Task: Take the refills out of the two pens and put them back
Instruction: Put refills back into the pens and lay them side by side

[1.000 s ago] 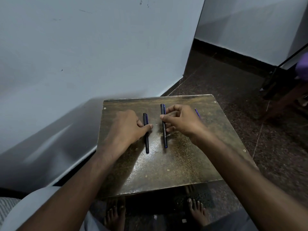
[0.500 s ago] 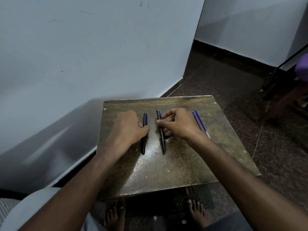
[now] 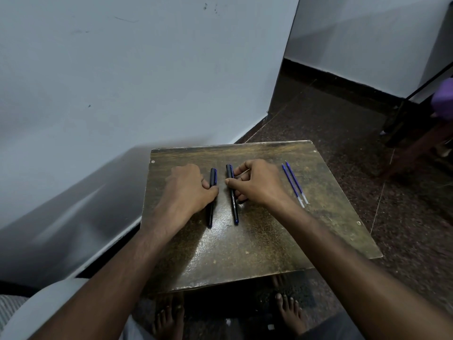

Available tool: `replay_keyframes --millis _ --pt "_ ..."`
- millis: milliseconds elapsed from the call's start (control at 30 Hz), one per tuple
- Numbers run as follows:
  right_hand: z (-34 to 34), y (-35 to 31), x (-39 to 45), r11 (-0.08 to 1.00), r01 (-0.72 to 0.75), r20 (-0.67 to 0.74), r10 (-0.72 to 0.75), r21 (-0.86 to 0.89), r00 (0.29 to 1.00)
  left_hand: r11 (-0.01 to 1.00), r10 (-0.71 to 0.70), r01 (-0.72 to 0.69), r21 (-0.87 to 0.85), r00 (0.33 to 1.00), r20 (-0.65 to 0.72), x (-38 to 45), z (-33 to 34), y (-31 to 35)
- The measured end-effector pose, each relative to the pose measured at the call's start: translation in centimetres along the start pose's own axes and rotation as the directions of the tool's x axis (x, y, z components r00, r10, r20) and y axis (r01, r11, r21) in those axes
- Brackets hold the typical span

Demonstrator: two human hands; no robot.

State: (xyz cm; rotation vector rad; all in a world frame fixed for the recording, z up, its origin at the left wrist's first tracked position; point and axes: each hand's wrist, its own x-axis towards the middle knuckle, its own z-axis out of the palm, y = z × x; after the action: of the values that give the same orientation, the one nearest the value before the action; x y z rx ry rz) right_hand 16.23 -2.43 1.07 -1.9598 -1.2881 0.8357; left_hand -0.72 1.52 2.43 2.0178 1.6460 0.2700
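Two black pens lying side by side near the middle of a worn wooden board (image 3: 257, 241), roughly parallel, apart from each other, blue clips at the far ends. Left pen (image 3: 211, 209) partly hidden under the left hand (image 3: 188, 190); fingers curled down over the barrel, thumb tip touching it around mid-length — gripping or only resting on it, cannot tell. Right pen (image 3: 232, 197) pinched between thumb and forefinger of the right hand (image 3: 255, 185), upper barrel caught there, remaining fingers curled just beside the barrel on its right, white lettering showing along the lower part. Both pens flat on the board.

Well to the right, clear of both hands — two thin blue refills (image 3: 294, 184), close together and nearly parallel, slanting toward the board's right edge, pale tips at the near ends.

Beyond the board: a pale wall (image 3: 122, 82) on the left, dark speckled floor (image 3: 343, 114) on the right, bare feet (image 3: 289, 312) under the near edge, something purple (image 3: 445, 99) at the far right border.
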Motion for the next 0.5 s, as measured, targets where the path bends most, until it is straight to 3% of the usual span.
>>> replay_keyframes --millis 500 --pt "0.4 0.7 0.6 0.996 0.054 -0.017 -0.055 -0.069 0.998 0.998 0.011 -0.012 -0.068 1.000 -0.019 0.8 1.1 -1.2"
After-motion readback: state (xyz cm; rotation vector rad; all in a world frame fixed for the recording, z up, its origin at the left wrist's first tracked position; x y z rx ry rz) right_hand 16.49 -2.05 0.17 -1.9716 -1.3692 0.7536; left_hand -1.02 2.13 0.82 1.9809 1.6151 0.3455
